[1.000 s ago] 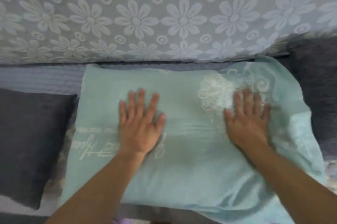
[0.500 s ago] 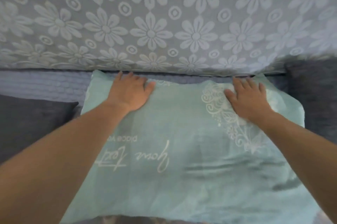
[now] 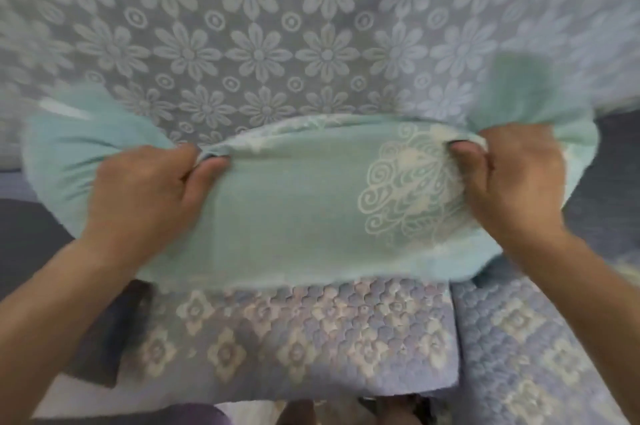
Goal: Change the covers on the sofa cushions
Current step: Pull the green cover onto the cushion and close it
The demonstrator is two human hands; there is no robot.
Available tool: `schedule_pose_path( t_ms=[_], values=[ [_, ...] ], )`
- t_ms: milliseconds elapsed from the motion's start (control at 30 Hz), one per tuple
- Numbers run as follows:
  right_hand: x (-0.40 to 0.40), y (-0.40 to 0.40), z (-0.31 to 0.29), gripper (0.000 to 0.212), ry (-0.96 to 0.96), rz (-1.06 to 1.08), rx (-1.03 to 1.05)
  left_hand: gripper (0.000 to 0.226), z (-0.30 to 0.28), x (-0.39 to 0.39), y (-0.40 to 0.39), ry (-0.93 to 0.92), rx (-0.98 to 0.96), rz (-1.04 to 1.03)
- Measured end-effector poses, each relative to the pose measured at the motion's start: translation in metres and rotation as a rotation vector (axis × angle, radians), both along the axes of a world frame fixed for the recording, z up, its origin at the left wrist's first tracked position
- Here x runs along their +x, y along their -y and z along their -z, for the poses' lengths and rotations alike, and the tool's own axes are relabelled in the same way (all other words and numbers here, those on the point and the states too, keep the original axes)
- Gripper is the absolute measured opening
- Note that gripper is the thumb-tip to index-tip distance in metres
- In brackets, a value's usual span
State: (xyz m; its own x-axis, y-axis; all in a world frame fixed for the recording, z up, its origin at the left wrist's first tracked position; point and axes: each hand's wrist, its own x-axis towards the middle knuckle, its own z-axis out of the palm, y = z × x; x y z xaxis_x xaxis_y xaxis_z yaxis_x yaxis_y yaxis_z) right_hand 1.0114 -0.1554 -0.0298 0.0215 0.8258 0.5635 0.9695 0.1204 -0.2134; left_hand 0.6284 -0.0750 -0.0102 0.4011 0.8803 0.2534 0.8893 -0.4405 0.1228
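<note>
A: Position of the cushion recorded?

B: The mint-green cushion [image 3: 304,203] is held up in front of the sofa backrest [image 3: 256,30], which is draped in a grey cloth with pale daisies. The lower edge of the cushion is seen above the quilted seat cover [image 3: 311,338]; whether it touches the seat cannot be told.

A: Left hand?

B: The left hand [image 3: 145,196] is clamped on the upper edge of the cushion, left of centre. The fingers [image 3: 180,154] are curled over the top and the thumb is pressed against the front face, so the fabric is bunched there. The left corner of the cover flares out beyond the hand.

A: Right hand?

B: The right hand [image 3: 512,179] is gripped on the upper edge near the right corner, fingers curled, thumb on the front. A white swirled ornament [image 3: 405,182] printed on the cover lies just beside it.

A: Surroundings noted?

B: A dark grey cushion [image 3: 31,237] is seen at the left, partly hidden behind the left forearm. A second quilted seat section [image 3: 540,355] lies at the right, a seam between the two. Edges are blurred by motion.
</note>
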Motion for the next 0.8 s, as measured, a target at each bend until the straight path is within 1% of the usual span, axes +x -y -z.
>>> schedule_pose_path(
  t_ms=[33,67,100,133,167,200,233,267,300,333,367,400,433,467,500,567,600,633,667,700,733,767,800],
  values=[
    [0.001,0.01,-0.011,0.047,0.011,-0.041,0.051,0.051,-0.014,-0.004,0.007,0.007,0.056,0.051],
    [0.001,0.024,-0.016,0.042,0.05,-0.08,0.071,0.051,-0.017,-0.01,0.018,-0.039,0.125,0.1],
    [-0.002,0.042,-0.011,0.037,0.071,-0.106,0.042,0.052,-0.012,-0.016,0.033,-0.099,0.149,0.139],
    [-0.007,0.061,0.004,0.034,0.089,-0.114,-0.037,0.052,0.003,-0.023,0.051,-0.161,0.124,0.192],
    [-0.011,0.084,0.029,0.027,0.094,-0.124,-0.185,0.047,0.029,-0.032,0.075,-0.222,0.034,0.251],
    [-0.017,0.108,0.056,0.02,0.135,-0.123,-0.344,0.031,0.063,-0.04,0.101,-0.274,-0.092,0.303],
    [-0.026,0.132,0.086,0.019,0.164,-0.129,-0.544,0.011,0.099,-0.048,0.129,-0.341,-0.272,0.332],
    [-0.037,0.157,0.112,0.025,0.184,-0.153,-0.79,0.011,0.131,-0.051,0.158,-0.398,-0.47,0.285],
    [-0.048,0.18,0.126,0.025,0.091,-0.137,-1.07,0.017,0.161,-0.053,0.187,-0.425,-0.632,0.209],
    [-0.059,0.197,0.134,0.021,-0.049,-0.063,-1.255,0.018,0.183,-0.048,0.209,-0.395,-0.762,0.094],
    [-0.066,0.209,0.141,0.022,-0.226,0.039,-1.35,0.014,0.196,-0.038,0.222,-0.342,-0.843,-0.006],
    [-0.068,0.217,0.146,0.024,-0.384,0.124,-1.328,0.005,0.205,-0.023,0.232,-0.293,-0.841,-0.06],
    [-0.067,0.219,0.147,0.02,-0.502,0.187,-1.25,0.007,0.208,-0.007,0.234,-0.21,-0.808,-0.065],
    [-0.066,0.216,0.148,0.013,-0.586,0.25,-1.147,0.014,0.208,0.01,0.231,-0.124,-0.751,-0.024],
    [-0.059,0.214,0.152,0.007,-0.654,0.337,-1.034,0.019,0.205,0.035,0.223,-0.051,-0.715,0.006],
    [-0.039,0.197,0.166,0.022,-0.657,0.482,-0.824,0.023,0.198,0.077,0.205,0.012,-0.682,0.041],
    [-0.024,0.187,0.175,0.031,-0.626,0.536,-0.798,0.024,0.197,0.097,0.198,0.028,-0.658,0.067],
    [-0.007,0.176,0.184,0.042,-0.62,0.582,-0.828,0.026,0.195,0.118,0.192,0.044,-0.672,0.099],
    [0.01,0.165,0.19,0.054,-0.651,0.632,-0.912,0.027,0.194,0.137,0.187,0.058,-0.681,0.139],
    [0.024,0.156,0.196,0.063,-0.729,0.694,-1.001,0.024,0.195,0.154,0.184,0.07,-0.665,0.189],
    [0.033,0.15,0.199,0.068,-0.804,0.748,-1.061,0.021,0.197,0.169,0.182,0.055,-0.631,0.27],
    [0.038,0.148,0.202,0.068,-0.816,0.784,-1.069,0.024,0.201,0.183,0.18,0.011,-0.579,0.369],
    [0.038,0.148,0.201,0.06,-0.763,0.773,-1.014,0.031,0.206,0.195,0.175,-0.049,-0.536,0.486]
  ],
)
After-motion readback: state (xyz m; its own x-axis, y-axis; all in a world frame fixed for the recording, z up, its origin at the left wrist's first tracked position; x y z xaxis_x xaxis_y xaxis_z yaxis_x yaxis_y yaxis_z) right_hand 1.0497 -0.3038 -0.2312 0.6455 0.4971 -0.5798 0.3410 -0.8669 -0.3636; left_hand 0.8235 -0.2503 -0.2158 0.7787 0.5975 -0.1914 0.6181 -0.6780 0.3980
